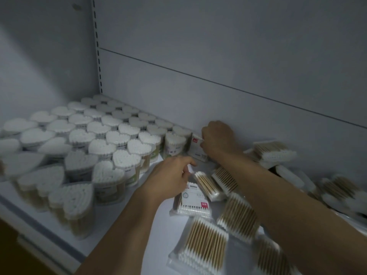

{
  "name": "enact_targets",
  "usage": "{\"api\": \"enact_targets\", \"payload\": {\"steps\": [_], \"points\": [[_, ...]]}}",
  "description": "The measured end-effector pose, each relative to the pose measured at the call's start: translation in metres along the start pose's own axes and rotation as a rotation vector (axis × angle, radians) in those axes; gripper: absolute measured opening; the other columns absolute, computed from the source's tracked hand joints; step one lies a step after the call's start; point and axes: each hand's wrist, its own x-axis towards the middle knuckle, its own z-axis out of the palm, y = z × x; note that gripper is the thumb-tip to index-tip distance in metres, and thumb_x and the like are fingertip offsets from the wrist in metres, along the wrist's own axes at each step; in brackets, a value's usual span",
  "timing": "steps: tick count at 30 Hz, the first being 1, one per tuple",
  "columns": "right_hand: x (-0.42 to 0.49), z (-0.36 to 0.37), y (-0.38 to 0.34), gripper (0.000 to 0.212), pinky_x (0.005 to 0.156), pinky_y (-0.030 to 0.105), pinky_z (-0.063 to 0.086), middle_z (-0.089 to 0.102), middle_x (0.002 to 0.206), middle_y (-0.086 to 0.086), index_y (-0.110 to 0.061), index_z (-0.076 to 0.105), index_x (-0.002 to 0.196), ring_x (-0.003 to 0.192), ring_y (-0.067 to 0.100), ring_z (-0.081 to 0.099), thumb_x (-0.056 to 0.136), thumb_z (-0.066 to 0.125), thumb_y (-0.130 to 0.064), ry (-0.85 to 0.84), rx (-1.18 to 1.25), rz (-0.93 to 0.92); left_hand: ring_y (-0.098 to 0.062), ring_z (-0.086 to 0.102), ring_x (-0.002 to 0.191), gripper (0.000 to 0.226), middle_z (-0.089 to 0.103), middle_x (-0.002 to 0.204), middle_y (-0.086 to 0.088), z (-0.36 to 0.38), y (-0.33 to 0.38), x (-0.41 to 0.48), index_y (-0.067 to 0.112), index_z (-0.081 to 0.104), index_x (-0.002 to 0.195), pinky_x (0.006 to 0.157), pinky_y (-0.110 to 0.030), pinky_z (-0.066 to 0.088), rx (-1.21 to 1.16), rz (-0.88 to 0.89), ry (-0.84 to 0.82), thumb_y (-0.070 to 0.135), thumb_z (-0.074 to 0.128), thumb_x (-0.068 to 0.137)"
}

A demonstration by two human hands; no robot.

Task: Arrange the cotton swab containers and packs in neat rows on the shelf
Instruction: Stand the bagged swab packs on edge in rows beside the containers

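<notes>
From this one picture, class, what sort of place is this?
Probably a shop or stockroom shelf: slotted upright for adjustable shelving, many identical heart-shaped swab containers in rows, loose swab packs beside them.

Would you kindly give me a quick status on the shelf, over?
Right hand grips upright pack at back wall. Left hand pinches labelled pack. Heart containers in rows; loose packs scattered right.

No readable text. Red logo squares on rear pack [195, 148] and front pack [193, 199] (characters blurred beyond reading); green labels on tubs [139, 149] equally illegible.
</notes>
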Motion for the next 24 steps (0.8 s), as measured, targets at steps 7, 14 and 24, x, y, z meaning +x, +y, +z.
{"api": "enact_targets", "payload": {"steps": [7, 14, 24], "points": [[-0.003, -0.013, 0.002, 0.036, 0.089, 0.032, 0.044, 0.055, 0.123, 0.012, -0.011, 0.061, 0.120, 0.113, 0.029, 0.054, 0.085, 0.063, -0.019, -0.135, 0.161, 0.103, -0.006, 0.052, 0.087, 0.043, 0.055, 0.102, 0.012, 0.003, 0.000, 0.005, 0.034, 0.061, 0.126, 0.081, -0.028, 0.050, -0.032, 0.072, -0.032, 0.007, 0.052, 0.095], [-0.055, -0.070, 0.013, 0.055, 0.086, 0.025, 0.044, 0.057, 0.126, 0.001, -0.022, 0.057, 0.128, 0.110, 0.021, 0.055, 0.078, 0.074, -0.033, -0.384, 0.309, 0.102, -0.001, 0.053, 0.092, 0.035, 0.055, 0.101, 0.016, 0.001, 0.002, 0.006, 0.026, 0.072, 0.113, 0.079, -0.010, 0.042, -0.114, 0.129, -0.090, 0.002, 0.057, 0.093], [-0.073, -0.071, -0.013, 0.064, 0.085, 0.033, 0.054, 0.067, 0.110, 0.005, -0.010, 0.065, 0.114, 0.096, 0.022, 0.063, 0.063, 0.084, -0.045, -0.677, 0.258, -0.040, -0.002, 0.063, 0.077, 0.022, 0.068, 0.087, 0.015, 0.008, -0.002, 0.006, 0.021, 0.068, 0.089, 0.071, -0.022, 0.051, -0.268, 0.050, -0.089, 0.003, 0.056, 0.093]]}}
